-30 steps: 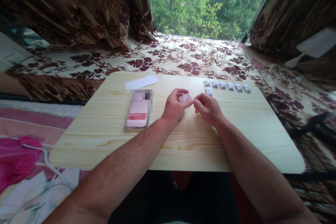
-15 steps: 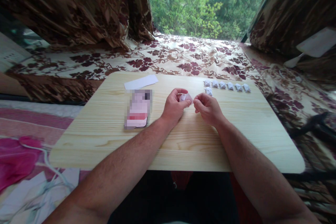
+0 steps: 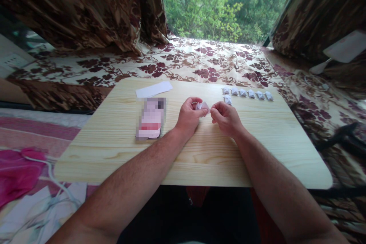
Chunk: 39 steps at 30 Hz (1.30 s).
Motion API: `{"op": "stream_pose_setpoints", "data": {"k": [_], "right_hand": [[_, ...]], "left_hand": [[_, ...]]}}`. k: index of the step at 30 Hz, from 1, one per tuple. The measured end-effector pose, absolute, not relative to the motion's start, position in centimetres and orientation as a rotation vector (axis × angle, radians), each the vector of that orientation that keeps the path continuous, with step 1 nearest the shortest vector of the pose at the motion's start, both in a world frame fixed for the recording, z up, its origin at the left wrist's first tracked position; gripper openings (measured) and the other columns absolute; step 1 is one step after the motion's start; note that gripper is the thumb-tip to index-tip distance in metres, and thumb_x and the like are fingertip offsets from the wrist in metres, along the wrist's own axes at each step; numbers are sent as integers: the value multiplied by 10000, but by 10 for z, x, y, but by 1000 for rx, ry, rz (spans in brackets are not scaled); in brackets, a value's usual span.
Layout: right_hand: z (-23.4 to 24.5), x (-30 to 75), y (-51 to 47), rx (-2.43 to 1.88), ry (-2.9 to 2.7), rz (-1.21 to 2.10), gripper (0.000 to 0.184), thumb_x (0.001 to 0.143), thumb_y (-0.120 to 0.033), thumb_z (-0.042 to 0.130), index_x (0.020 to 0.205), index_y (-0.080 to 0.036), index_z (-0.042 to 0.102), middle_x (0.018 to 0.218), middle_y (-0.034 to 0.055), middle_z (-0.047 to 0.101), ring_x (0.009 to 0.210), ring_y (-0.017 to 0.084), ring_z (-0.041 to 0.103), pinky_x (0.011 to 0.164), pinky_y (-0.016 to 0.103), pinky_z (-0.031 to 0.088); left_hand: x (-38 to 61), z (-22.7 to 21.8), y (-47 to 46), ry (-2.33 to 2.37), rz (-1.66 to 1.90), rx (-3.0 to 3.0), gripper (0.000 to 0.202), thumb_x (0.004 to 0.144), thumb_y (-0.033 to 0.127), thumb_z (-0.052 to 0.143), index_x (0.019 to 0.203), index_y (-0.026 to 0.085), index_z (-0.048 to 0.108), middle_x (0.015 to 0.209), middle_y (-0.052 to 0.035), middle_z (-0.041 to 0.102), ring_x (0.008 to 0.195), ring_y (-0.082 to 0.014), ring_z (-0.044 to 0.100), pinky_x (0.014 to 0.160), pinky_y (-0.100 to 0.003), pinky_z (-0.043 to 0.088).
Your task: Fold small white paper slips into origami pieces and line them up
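Observation:
A small folded white paper piece (image 3: pixel 203 106) is pinched in my left hand (image 3: pixel 191 115), over the middle of the table. My right hand (image 3: pixel 225 117) is closed just to the right of it, thumb against the curled fingers at the paper's right corner. Whether those fingertips grip the paper's edge is too small to tell. Behind my right hand, several folded white paper pieces (image 3: pixel 251 93) lie in a row, and one more folded piece (image 3: pixel 228 100) sits in front of the row's left end.
White paper strips (image 3: pixel 153 89) lie at the table's back left. Nearer me is a phone (image 3: pixel 151 119), blurred by pixels. The wooden table (image 3: pixel 114 152) has rounded corners. Papers and a white cable (image 3: pixel 51 167) lie at lower left, and a floral-covered ledge (image 3: pixel 206 61) runs behind.
Almost nothing differs. The paper has tilted slightly in my left hand, while both hands stay in nearly the same place.

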State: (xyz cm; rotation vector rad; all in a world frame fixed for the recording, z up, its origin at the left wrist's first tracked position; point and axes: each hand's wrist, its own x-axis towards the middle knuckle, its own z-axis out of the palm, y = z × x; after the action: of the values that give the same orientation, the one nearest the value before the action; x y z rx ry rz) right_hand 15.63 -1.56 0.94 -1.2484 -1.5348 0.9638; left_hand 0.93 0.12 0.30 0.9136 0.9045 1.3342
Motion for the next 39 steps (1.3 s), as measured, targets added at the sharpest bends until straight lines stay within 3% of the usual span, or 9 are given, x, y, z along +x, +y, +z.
{"op": "stream_pose_setpoints", "data": {"k": [8,15,22,39], "right_hand": [[10,156,-16,-1263,-1539,961,171,859,-352,595,784,-201,567,569,-40,564,498,110,519,497,243,395],[11,154,-17,-1270,-1555,952,158,853,-338,595,778,-201,571,572,-41,548,505,110,513,487,240,376],[11,154,-16,-1253,-1546,959,171,855,-349,595,776,-199,567,571,-39,556,502,111,514,490,244,387],[6,153,-17,-1260,-1574,916,204,876,-379,592,772,-206,561,603,-31,551,531,112,502,508,245,399]], "left_hand": [[11,3,2,881,1343,943,366,603,179,779,928,171,612,783,22,619,634,-96,557,605,-244,459],[10,0,3,897,1366,926,391,591,156,778,929,173,582,739,42,600,597,-74,524,583,-219,421],[11,0,1,856,1363,961,431,639,183,785,1018,170,579,715,36,619,606,-89,550,615,-232,455],[9,3,0,901,1355,964,453,633,218,819,1027,155,605,745,7,658,627,-104,589,634,-245,476]]}}
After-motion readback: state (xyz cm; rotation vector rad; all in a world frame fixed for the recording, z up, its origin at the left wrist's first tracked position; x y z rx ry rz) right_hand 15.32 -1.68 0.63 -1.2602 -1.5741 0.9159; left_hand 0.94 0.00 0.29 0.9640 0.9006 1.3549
